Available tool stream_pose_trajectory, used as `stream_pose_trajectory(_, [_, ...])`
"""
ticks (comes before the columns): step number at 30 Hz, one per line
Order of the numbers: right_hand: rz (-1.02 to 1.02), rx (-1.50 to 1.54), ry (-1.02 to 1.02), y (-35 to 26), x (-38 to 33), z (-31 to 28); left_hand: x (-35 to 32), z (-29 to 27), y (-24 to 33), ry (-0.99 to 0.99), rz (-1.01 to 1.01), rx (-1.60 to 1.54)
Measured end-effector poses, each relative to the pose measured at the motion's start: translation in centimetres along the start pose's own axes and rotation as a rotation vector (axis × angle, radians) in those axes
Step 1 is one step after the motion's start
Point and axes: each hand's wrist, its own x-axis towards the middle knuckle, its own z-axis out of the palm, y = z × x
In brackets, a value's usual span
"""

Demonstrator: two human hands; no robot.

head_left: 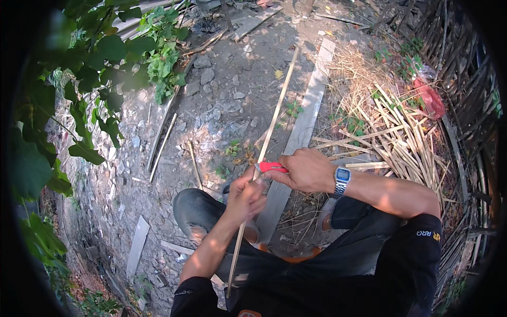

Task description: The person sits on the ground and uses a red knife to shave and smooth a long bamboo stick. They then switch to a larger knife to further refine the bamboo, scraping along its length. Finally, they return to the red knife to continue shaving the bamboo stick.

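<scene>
Rough, stony ground (237, 63) spreads around us in patchy sun. Nearest, above our two bent legs (203, 208), one pale wooden strip (280, 103) slants from 7 o'clock through the centre to 1 o'clock. Our left hand (245, 196) curls closed around it; our right hand (308, 169), back upward, one wristwatch (342, 178) at its wrist, wraps tightly round one red-handled tool (273, 166) whose tip meets the strip just above the left hand. The right hand hides part of one grey plank (311, 100) stretching toward 1 o'clock. Two loose sticks (163, 148) lie near 9 o'clock. Between 2 and 3 o'clock sits one pile of thin slats (404, 134), too tangled to count; just beyond, one red plastic bag (429, 98). At 10 o'clock, broad green leaves (111, 47) block our view of the ground.
</scene>
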Motion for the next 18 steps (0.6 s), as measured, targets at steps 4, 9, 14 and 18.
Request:
stream_pose_trajectory(4, [0.043, -0.084, 0.117, 3.1, 1.4, 0.6, -0.2, -0.8, -0.4, 0.028, -0.02, -0.002])
stream_pose_trajectory(9, [0.492, -0.08, 0.387, 16.1, 3.1, -4.3, -3.6, -1.4, -2.3, -0.053, -0.107, 0.158])
stream_pose_trajectory(14, [0.875, -0.252, 0.526, 33.3, -6.8, -6.1, -4.0, -2.4, -3.3, -0.253, 0.018, 0.362])
stream_pose_trajectory(18, [0.809, -0.077, 0.573, 28.2, -6.1, -7.3, -2.1, -1.9, -2.3, -0.047, 0.082, 0.164])
